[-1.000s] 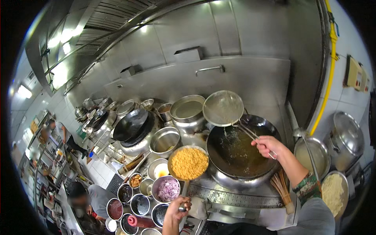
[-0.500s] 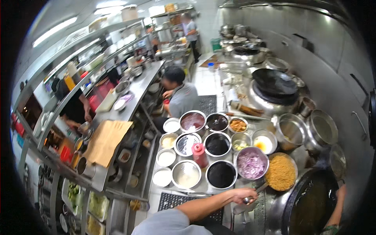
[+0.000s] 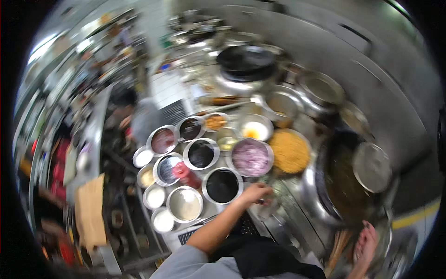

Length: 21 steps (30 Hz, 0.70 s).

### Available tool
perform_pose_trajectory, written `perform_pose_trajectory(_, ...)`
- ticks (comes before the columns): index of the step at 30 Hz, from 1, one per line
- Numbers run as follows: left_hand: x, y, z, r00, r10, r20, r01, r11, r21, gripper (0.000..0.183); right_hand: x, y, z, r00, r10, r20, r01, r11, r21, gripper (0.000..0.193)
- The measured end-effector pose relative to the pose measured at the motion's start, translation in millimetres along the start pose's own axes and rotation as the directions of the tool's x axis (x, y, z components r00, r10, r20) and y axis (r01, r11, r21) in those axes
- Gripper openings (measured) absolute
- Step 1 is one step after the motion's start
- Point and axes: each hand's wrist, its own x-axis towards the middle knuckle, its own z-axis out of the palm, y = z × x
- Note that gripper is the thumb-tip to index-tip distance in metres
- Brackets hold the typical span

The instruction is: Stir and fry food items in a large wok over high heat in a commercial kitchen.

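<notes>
My left hand (image 3: 258, 193) is closed just below the bowl of chopped purple onion (image 3: 252, 158). A metal utensil handle showed in it a moment ago; motion blur hides most of it now. Beside the onion is a bowl of orange-yellow crumbs (image 3: 290, 152). My right hand (image 3: 366, 242) has curled fingers near the near rim of a large dark wok (image 3: 325, 195) holding dark liquid. A round, flat metal skimmer or lid (image 3: 371, 167) tilts over the wok's right side. Blur hides whether my right hand grips its handle.
Bowls of dark sauce (image 3: 222, 186), white contents (image 3: 163, 220) and a red squeeze bottle (image 3: 186, 174) crowd the left. Behind stand metal pots (image 3: 281, 103) and another dark wok (image 3: 246, 60). A person in grey (image 3: 146, 121) is beyond the bowls. Brown cardboard (image 3: 90, 211) lies on the left counter.
My view has swung right, so the bowls and wok sit further left. My right hand is now nearer me along the wok's rim. The round metal piece now shows over the wok.
</notes>
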Motion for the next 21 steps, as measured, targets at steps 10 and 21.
perform_pose_trajectory(10,-60,-7,52,0.733,0.675,0.086,-0.339,0.253,0.906,0.061,-22,76,10,0.994,0.103,0.031,-0.108,0.964,0.245,0.032)
perform_pose_trajectory(21,-99,-12,71,0.65,0.72,0.243,-0.407,0.059,0.911,0.057,-126,130,-198,0.734,-0.318,-0.6,-0.513,0.32,-0.796,0.048)
